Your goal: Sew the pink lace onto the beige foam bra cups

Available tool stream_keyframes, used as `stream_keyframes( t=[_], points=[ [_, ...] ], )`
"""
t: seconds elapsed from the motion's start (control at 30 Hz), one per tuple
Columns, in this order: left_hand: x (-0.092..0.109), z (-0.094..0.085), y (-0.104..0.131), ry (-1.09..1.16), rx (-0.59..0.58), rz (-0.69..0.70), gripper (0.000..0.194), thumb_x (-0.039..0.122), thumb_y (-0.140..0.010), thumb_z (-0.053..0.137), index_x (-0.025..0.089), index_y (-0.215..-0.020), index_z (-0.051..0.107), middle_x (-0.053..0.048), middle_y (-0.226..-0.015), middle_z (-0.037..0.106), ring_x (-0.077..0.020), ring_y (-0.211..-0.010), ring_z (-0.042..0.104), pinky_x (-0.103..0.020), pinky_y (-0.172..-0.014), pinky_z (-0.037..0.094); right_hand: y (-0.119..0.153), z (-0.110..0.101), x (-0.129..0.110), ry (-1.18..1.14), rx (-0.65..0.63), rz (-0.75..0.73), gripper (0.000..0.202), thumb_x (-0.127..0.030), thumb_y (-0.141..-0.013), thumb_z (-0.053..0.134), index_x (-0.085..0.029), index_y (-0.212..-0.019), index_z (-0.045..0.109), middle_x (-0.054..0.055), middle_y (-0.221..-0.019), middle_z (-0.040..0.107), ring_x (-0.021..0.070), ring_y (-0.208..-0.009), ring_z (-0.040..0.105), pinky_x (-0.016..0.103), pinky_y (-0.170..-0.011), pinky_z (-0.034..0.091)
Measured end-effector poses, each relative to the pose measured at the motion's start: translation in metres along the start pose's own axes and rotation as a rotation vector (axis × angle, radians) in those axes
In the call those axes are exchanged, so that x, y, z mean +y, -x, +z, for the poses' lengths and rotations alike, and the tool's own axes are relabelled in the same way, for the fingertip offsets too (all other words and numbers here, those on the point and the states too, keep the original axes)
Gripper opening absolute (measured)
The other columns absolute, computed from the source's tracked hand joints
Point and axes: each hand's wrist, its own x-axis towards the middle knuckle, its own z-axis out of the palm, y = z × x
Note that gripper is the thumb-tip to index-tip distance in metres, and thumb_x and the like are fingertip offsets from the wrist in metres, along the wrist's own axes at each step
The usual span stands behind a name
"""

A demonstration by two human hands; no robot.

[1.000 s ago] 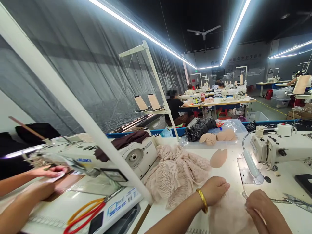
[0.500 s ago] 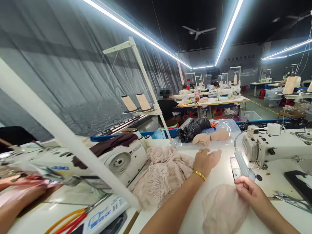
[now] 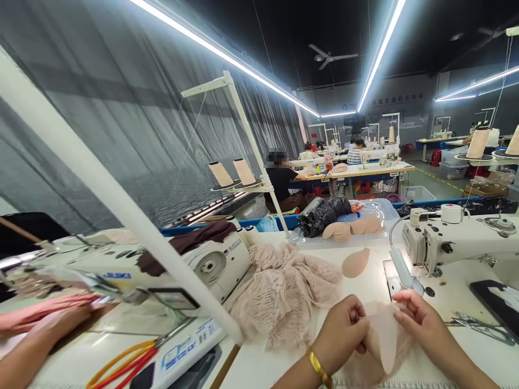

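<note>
In front of the sewing machine (image 3: 458, 240), both my hands are close together over a sheer, pale pink piece of fabric (image 3: 360, 367). My left hand (image 3: 344, 329), with a gold bracelet at the wrist, is closed with thumb and fingertips at the fabric's upper left edge. My right hand (image 3: 416, 319) pinches the top right edge, close to the needle area. Between them hangs a smooth, pale leaf-shaped layer (image 3: 388, 346); I cannot tell if it is a separate piece. A beige leaf-shaped pad (image 3: 356, 262) lies flat on the table beyond my left hand.
A heap of pink lace fabric (image 3: 279, 292) lies to the left. Behind is a clear plastic tray (image 3: 385, 213) with beige pads (image 3: 338, 231) and a black plastic bundle (image 3: 322, 216). Scissors (image 3: 484, 327) rest at right. A co-worker's arm (image 3: 52, 335) is at far left.
My left hand has come back from the pad near the tray to the fabric beside my right hand. The pad it covered now shows. My right hand keeps its pinch.
</note>
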Motion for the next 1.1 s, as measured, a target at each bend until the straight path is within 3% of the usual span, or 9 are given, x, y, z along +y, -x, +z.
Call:
stream_keyframes(
  t=[0.13,0.27,0.37,0.43,0.53,0.7,0.87,1.0,1.1],
  points=[
    [0.012,-0.004,0.000,-0.151,0.009,0.163,0.015,0.033,-0.076,0.070,0.021,-0.079,0.062,-0.003,-0.084,0.064,-0.0226,-0.083,0.065,-0.035,-0.075,0.054,0.008,-0.003,-0.003,-0.012,-0.050,-0.021,0.055,-0.073,-0.082,0.076,-0.026,-0.110,0.074,-0.003,-0.076,0.059,0.0196,-0.071,0.060,0.032,-0.067,0.051],
    [0.025,-0.013,-0.009,-0.212,-0.230,0.395,0.053,0.046,-0.075,0.082,0.023,-0.122,0.070,-0.010,-0.136,0.066,-0.0313,-0.130,0.058,-0.044,-0.114,0.043,0.020,-0.002,-0.007,-0.071,-0.065,-0.031,0.052,-0.070,-0.088,0.073,-0.026,-0.117,0.071,-0.002,-0.085,0.061,0.0179,-0.073,0.058,0.030,-0.065,0.048],
    [0.020,-0.013,-0.020,-0.201,-0.439,0.298,0.082,0.051,-0.064,0.092,0.027,-0.138,0.066,-0.009,-0.140,0.067,-0.0337,-0.131,0.059,-0.045,-0.114,0.043,0.025,-0.005,-0.010,-0.035,-0.100,-0.056,0.048,-0.068,-0.093,0.070,-0.027,-0.119,0.070,-0.002,-0.082,0.062,0.0185,-0.072,0.057,0.031,-0.065,0.047],
    [0.014,-0.012,-0.026,-0.278,-0.456,0.227,0.085,0.052,-0.059,0.096,0.028,-0.135,0.068,-0.005,-0.124,0.071,-0.0303,-0.114,0.065,-0.040,-0.101,0.049,0.027,-0.009,-0.011,0.005,-0.090,-0.078,0.046,-0.066,-0.094,0.069,-0.028,-0.119,0.070,-0.001,-0.083,0.065,0.0193,-0.074,0.058,0.032,-0.069,0.048],
    [0.009,-0.013,-0.026,-0.387,-0.406,0.177,0.063,0.049,-0.063,0.093,0.027,-0.119,0.073,0.001,-0.094,0.068,-0.0210,-0.086,0.062,-0.033,-0.083,0.049,0.026,-0.013,-0.010,0.008,-0.025,-0.080,0.046,-0.067,-0.091,0.072,-0.028,-0.117,0.072,-0.001,-0.086,0.068,0.0202,-0.078,0.061,0.032,-0.072,0.049],
    [0.010,-0.011,-0.012,-0.448,-0.095,0.430,0.062,0.041,-0.063,0.097,0.023,-0.116,0.071,-0.006,-0.120,0.068,-0.0267,-0.112,0.059,-0.036,-0.102,0.044,0.019,-0.004,-0.008,-0.049,0.095,-0.090,0.050,-0.071,-0.084,0.078,-0.027,-0.107,0.074,-0.002,-0.075,0.066,0.0201,-0.072,0.063,0.030,-0.066,0.051],
    [0.001,-0.008,-0.012,-0.481,-0.127,0.314,0.011,0.031,-0.085,0.077,0.023,-0.092,0.076,0.004,-0.082,0.070,-0.0164,-0.078,0.063,-0.024,-0.071,0.045,0.012,0.007,0.001,-0.055,0.173,-0.080,0.052,-0.077,-0.080,0.077,-0.027,-0.093,0.074,-0.001,-0.068,0.066,0.0198,-0.065,0.064,0.029,-0.063,0.053],
    [0.010,-0.029,-0.034,-0.565,0.031,0.255,0.018,0.030,-0.094,0.062,0.021,-0.090,0.077,0.002,-0.076,0.069,-0.0182,-0.077,0.065,-0.025,-0.066,0.045,0.009,0.007,0.014,0.011,0.204,-0.053,0.054,-0.081,-0.081,0.072,-0.028,-0.091,0.074,-0.002,-0.065,0.065,0.0202,-0.062,0.065,0.030,-0.065,0.055],
    [0.032,-0.052,-0.062,-0.690,0.227,0.242,0.033,0.029,-0.103,0.045,0.019,-0.099,0.077,-0.006,-0.093,0.075,-0.0253,-0.094,0.068,-0.033,-0.085,0.050,0.006,0.004,0.019,0.046,0.195,-0.040,0.056,-0.084,-0.083,0.068,-0.029,-0.092,0.074,-0.001,-0.068,0.068,0.0209,-0.062,0.065,0.030,-0.063,0.055]
  ],
)
